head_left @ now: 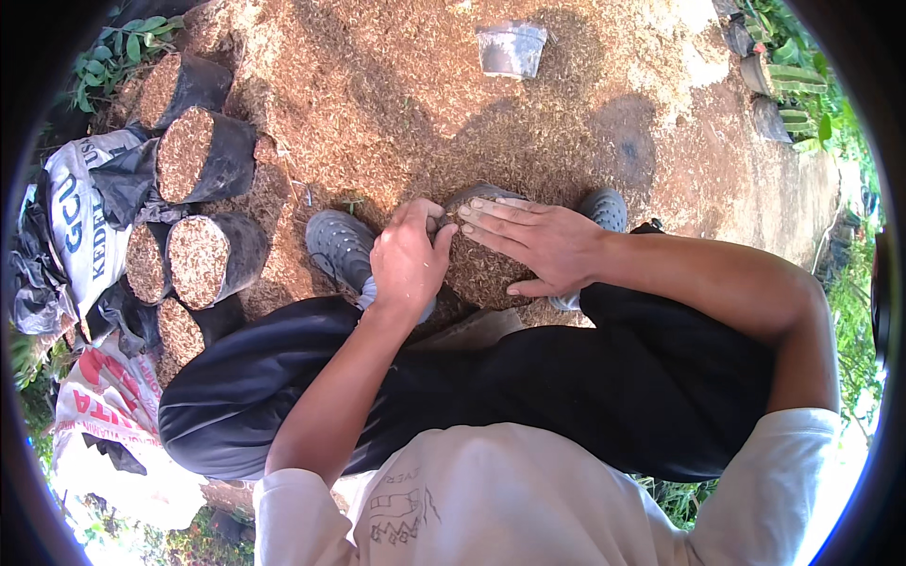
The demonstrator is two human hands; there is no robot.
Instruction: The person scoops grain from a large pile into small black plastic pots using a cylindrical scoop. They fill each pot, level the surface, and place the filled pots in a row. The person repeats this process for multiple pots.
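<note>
Between my feet stands a dark planting bag [483, 194] filled with brown, crumbly growing medium [486, 274]. My left hand [412, 257] is at the bag's left edge, its fingers curled over the rim and the thumb lying along the inner side. Flat across the top of the filling lies my right hand [547, 243], fingers stretched out toward the left hand and thumb spread toward me. Soil dust coats the right fingertips. The bag's lower part is hidden behind my hands and legs.
Several filled black planting bags [231, 156] stand at the left, beside white printed sacks [90, 212]. A whitish plastic pot [511, 50] sits ahead on the litter-covered ground [377, 85]. Grey clogs [342, 247] flank the bag. Potted cacti [793, 80] line the far right.
</note>
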